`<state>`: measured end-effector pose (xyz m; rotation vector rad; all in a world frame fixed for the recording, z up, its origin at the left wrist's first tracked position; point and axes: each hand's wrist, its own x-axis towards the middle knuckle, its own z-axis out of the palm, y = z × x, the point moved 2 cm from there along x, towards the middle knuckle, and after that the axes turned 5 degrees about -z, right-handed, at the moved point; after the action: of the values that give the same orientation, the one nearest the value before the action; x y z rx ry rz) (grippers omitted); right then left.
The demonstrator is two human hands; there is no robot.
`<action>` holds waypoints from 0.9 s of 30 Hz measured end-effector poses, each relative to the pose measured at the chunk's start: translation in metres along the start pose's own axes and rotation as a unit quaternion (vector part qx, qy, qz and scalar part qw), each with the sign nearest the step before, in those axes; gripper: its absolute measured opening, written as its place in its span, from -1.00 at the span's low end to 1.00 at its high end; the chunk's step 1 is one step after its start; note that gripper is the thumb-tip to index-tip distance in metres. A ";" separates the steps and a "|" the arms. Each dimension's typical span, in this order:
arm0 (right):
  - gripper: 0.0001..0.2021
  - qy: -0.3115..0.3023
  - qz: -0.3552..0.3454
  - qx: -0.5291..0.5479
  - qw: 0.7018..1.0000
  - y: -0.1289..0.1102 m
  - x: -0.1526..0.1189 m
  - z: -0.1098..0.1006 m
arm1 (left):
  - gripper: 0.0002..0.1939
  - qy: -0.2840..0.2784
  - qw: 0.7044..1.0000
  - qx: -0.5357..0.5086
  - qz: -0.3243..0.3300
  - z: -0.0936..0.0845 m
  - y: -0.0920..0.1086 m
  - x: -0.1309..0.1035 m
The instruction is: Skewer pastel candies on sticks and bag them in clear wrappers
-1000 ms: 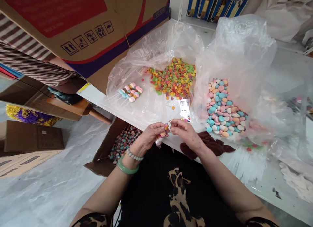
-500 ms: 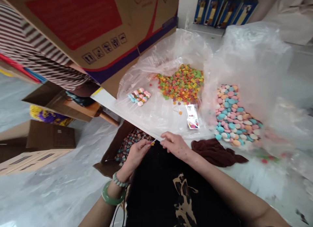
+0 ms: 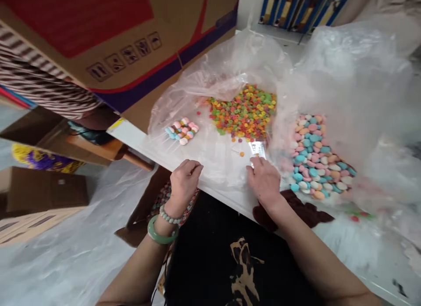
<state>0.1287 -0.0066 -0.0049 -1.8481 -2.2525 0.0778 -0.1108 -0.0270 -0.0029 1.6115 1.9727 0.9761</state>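
My left hand (image 3: pixel 186 183) hovers by the table's front edge, fingers curled together; what they hold, if anything, is hidden. My right hand (image 3: pixel 264 178) has its bent fingers on a small shiny packet (image 3: pixel 258 148), covering the packet's lower part. Just left of that packet lies a thin stick with an orange candy ring (image 3: pixel 242 154). Several finished candy skewers (image 3: pixel 183 130), with pink, white and blue pieces on white sticks, lie in a group farther left. A heap of small colourful candy rings (image 3: pixel 245 113) is behind, and pastel candy discs (image 3: pixel 315 159) are piled at the right.
Clear plastic sheeting (image 3: pixel 210 161) covers the white table. A large carton (image 3: pixel 131 47) stands at the back left, beside a person in a striped garment (image 3: pixel 39 73). Below the left edge is an open box of wrapped sweets (image 3: pixel 161 196). A brown cloth (image 3: pixel 305 209) lies at the front right.
My hands have moved apart and up over the table. The right one has reached the packet. The thin stick with a yellow and pink piece, earlier in my left fingers, no longer shows.
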 end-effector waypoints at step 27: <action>-0.85 0.099 0.200 0.531 0.817 0.071 -0.036 -0.004 | -0.78 -0.335 0.895 0.095 0.279 0.131 0.105 -0.109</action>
<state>0.2042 -0.0276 -0.0186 -1.4781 -1.1539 0.9447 0.0785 -0.0884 -0.0262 2.2970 1.1763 0.2962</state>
